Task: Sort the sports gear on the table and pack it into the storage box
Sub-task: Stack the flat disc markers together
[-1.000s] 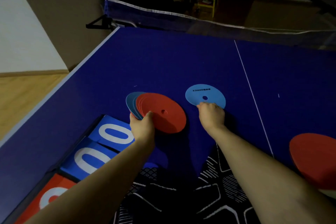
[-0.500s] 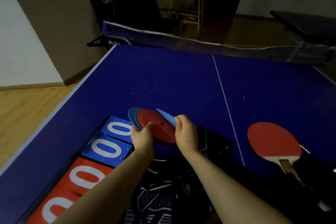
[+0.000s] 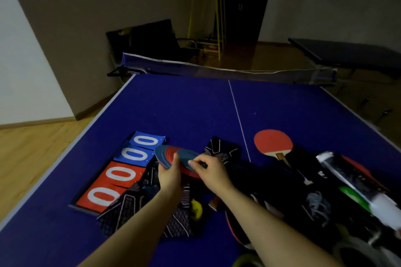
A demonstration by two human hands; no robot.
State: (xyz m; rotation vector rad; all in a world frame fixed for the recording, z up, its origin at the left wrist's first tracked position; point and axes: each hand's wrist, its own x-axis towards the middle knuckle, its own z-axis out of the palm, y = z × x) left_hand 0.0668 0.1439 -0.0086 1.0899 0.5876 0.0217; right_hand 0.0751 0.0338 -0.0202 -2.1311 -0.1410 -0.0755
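Just right of the scoreboard (image 3: 121, 171), our left hand (image 3: 170, 176) grips the fanned discs (image 3: 171, 156) while our right hand (image 3: 211, 172) pinches the top one; thin, light and probably slippery, they are best held at the rim.

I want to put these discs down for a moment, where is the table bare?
Bare blue table runs between the scoreboard and the net, and right of the centre line beyond the paddle. The near right is crowded with dark bags.
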